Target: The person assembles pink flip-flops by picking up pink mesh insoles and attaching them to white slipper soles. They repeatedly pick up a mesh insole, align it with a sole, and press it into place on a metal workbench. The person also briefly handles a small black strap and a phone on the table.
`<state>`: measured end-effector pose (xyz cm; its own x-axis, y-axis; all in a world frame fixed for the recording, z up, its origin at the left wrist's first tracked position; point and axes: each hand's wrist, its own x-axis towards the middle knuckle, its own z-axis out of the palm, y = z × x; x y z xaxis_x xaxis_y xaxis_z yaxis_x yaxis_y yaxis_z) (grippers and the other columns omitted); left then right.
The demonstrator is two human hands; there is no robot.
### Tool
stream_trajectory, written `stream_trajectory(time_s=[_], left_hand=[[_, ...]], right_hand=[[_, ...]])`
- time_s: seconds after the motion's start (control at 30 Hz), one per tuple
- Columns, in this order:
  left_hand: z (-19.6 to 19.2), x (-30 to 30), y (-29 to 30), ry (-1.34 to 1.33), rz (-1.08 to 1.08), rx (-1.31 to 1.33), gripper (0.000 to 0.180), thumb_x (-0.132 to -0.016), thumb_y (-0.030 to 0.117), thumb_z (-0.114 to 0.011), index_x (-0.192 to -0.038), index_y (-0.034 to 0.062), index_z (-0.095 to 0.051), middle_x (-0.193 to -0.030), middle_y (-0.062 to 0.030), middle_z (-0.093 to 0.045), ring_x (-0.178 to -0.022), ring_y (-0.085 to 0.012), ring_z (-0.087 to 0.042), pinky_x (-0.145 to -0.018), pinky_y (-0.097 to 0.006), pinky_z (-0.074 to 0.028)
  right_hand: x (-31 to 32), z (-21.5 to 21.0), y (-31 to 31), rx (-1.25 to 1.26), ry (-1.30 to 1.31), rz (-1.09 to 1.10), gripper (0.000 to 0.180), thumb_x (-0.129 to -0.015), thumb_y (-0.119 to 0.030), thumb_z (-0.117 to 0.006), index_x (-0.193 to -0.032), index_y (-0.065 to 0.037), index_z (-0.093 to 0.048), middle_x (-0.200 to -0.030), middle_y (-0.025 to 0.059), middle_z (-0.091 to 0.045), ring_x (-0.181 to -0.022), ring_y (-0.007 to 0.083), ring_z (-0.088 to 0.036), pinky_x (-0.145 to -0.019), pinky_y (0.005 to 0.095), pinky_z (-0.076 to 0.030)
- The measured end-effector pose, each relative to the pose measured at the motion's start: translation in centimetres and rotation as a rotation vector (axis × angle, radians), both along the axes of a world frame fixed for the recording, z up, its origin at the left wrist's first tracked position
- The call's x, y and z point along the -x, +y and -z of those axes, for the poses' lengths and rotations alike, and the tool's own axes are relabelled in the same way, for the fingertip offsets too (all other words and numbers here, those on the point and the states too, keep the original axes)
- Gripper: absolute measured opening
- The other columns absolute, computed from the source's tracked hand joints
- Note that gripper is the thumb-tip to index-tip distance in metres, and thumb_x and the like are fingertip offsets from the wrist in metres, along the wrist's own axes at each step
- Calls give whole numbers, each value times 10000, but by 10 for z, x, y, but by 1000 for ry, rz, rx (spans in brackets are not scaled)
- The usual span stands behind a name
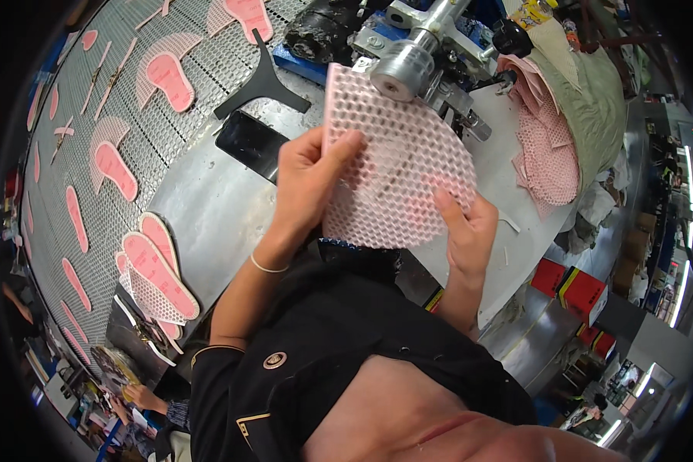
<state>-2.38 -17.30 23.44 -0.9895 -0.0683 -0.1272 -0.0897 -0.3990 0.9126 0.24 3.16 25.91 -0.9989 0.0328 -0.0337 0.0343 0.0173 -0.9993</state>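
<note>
A pink honeycomb-mesh fabric piece (400,165), straight on its left edge and rounded on the right, is stretched between my hands. My left hand (312,169) pinches its left side, thumb on top. My right hand (468,227) grips its lower right edge, also with the thumb on top. The far part of the mesh lies against the metal roller (399,75) of a machine; whether it is clamped there I cannot tell. The fingers beneath the fabric are mostly hidden.
Left of my hands lie a black phone (250,145) and a black stand (262,81). A conveyor (123,46) carries pink insoles and mesh pieces. Stacked insoles (158,269) lie nearer me. At right, a green sack (593,115) holds more pink mesh (547,154) beside red boxes (581,292).
</note>
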Motion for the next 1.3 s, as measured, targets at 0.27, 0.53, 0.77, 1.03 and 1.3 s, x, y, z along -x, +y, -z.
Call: stream_trajectory(time_s=[0.27, 0.53, 0.77, 1.03, 1.3], left_hand=[[22, -45, -28, -60, -126, 129, 196, -880, 166, -658, -901, -28, -652, -791, -44, -656, -647, -74, -583, -566, -215, -455], [35, -63, 31, -163, 241, -154, 451, -995, 399, -399, -786, 50, -594, -616, -25, -555, -541, -87, -513, -522, -209, -419], [29, -49, 41, -94, 120, -309, 565, -999, 515, -256, -704, 76, -458, -610, -71, -506, -535, -137, -451, -543, -255, -387], [34, -56, -13, 130, -195, 71, 574, -1024, 439, -226, -1155, -30, -529, -1060, -150, -602, -681, -148, -610, -598, -251, -473], [45, -82, -58, 543, -266, 848, 369, -750, 56, -694, -1118, 42, -671, -1319, -214, -513, -1132, -313, -578, -962, -366, -467]], right_hand=[[31, -4, -34, -404, 78, -60, 249, -862, -116, -677, -684, 19, -566, -534, -60, -462, -528, 0, -348, -447, 223, -263], [26, -20, -23, -347, 170, 44, 77, -856, -35, -659, -834, 36, -635, -662, -10, -591, -601, 31, -517, -539, 174, -401], [25, -31, -36, -343, 201, 24, 54, -861, -30, -646, -864, 24, -651, -696, 42, -649, -604, 57, -564, -549, 186, -430], [8, -16, -64, -260, 218, -365, 151, -834, -23, -645, -974, 33, -651, -794, 96, -688, -735, 128, -646, -703, 252, -498], [-5, 32, -67, -13, 144, -528, 516, -759, -107, -720, -1209, 50, -524, -1134, 134, -634, -1039, 206, -609, -892, 333, -462]])
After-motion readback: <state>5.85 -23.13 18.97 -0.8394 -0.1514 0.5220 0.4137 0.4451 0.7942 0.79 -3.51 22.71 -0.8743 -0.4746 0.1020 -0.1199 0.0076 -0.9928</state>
